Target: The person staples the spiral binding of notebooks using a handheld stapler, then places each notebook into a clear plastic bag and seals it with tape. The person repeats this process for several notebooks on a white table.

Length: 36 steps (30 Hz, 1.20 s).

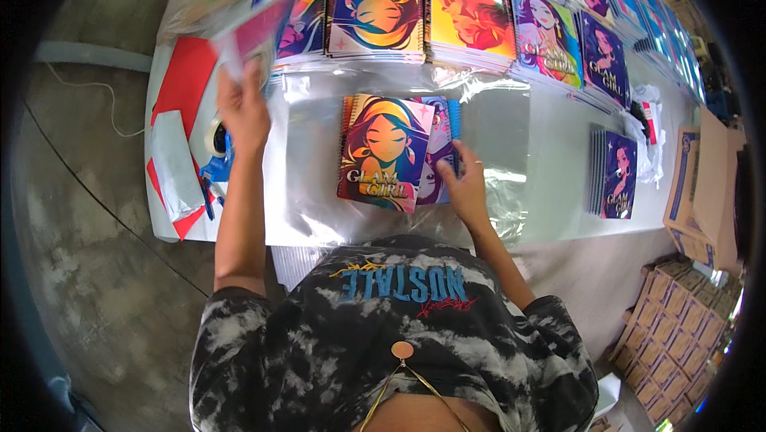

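Observation:
My left hand [246,109] is raised over the table's left side, closed on a thin spiral notebook [259,29] with pink and white showing; motion blurs it. In front of me lies a small fanned pile of spiral notebooks [383,149], the top one showing a figure with a yellow headband. A purple cover and a blue edge stick out beneath it on the right. My right hand [464,193] grips the pile's right edge, thumb on the purple cover. Under the pile spreads clear plastic film [495,213].
Rows of stacked notebooks [375,13] line the far side. A smaller notebook stack [618,177] stands at right, near crumpled plastic [648,133] and a cardboard box [706,185]. At left lie red sheets [182,81], a tape roll [215,137] and a blue tape dispenser [215,173].

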Tool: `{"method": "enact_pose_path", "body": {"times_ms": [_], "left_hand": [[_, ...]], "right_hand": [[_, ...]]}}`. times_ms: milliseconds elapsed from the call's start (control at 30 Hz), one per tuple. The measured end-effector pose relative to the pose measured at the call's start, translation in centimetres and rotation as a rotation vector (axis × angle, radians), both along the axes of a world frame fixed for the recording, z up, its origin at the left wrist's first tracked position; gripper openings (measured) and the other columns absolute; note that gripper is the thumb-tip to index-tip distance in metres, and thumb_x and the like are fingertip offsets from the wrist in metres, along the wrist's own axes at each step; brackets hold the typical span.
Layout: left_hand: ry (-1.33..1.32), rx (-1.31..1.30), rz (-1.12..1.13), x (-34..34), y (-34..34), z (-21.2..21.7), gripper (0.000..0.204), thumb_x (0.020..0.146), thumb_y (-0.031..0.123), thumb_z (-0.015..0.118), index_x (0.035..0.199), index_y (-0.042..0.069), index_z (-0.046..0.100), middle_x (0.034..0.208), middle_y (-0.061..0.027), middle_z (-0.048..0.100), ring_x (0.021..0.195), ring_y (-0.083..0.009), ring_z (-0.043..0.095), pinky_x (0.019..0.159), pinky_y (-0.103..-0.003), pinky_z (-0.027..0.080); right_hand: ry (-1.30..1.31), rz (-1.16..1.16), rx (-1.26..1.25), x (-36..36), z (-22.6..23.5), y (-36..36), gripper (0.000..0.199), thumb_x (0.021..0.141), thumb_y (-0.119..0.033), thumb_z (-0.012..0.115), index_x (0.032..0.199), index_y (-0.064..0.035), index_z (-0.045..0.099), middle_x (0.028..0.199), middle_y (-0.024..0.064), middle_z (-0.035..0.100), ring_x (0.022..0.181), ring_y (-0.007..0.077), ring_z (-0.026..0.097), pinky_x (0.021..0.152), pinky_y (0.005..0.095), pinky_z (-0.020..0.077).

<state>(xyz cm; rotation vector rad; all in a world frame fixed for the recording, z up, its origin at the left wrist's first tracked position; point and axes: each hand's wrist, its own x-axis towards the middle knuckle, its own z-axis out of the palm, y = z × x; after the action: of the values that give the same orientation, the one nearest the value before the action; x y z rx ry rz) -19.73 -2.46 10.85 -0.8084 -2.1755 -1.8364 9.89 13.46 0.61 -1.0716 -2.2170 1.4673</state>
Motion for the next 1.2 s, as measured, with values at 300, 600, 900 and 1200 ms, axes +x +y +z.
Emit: {"method": "enact_pose_path", "body": {"times_ms": [300,600,900,1200], "left_hand": [[0.512,-0.818,-0.771,3.7,1.2,-7.4,0.042,0.066,0.006,0.067,0.106,0.021,0.067,0.120,-0.0039,0.058,0.111,-0.0252,0.052,0.095,-0.040,0.036],[0.359,-0.687,-0.482,-10.1,11.9,2.4,0.030,0.084,0.010,0.054,0.113,0.004,0.058,0.110,-0.0169,0.061,0.099,-0.0332,0.059,0.087,-0.037,0.046],[0.281,-1.301,0.206,-22.3,23.1,-3.9,0.072,0.083,0.047,0.054,0.128,-0.007,0.035,0.114,-0.0304,0.053,0.106,-0.0372,0.055,0.089,-0.043,0.044],[0.358,-0.569,0.129,-25.4,14.5,2.1,0.038,0.083,0.033,0.051,0.100,-0.001,0.056,0.098,-0.0157,0.064,0.087,-0.0338,0.062,0.081,-0.045,0.045]], "right_hand": [[0.322,-0.220,-0.764,-0.4,0.2,4.2,0.049,0.093,-0.044,0.041,0.122,-0.0061,0.051,0.106,0.0074,0.059,0.092,0.0144,0.054,0.079,0.0288,0.0406],[0.421,0.078,0.107,-13.2,6.0,14.1,0.027,0.086,-0.010,0.058,0.111,0.0010,0.059,0.099,0.0086,0.063,0.090,0.0129,0.058,0.081,0.0270,0.0459],[-0.024,0.083,0.498,-43.1,5.0,18.3,0.078,0.077,-0.052,0.059,0.124,0.0084,0.042,0.128,0.0318,0.040,0.123,0.0411,0.037,0.101,0.0460,0.0298],[0.042,0.412,0.761,-43.5,6.9,22.0,0.043,0.074,-0.020,0.064,0.112,-0.0011,0.056,0.100,0.0243,0.060,0.095,0.0389,0.058,0.083,0.0432,0.0465]]}}
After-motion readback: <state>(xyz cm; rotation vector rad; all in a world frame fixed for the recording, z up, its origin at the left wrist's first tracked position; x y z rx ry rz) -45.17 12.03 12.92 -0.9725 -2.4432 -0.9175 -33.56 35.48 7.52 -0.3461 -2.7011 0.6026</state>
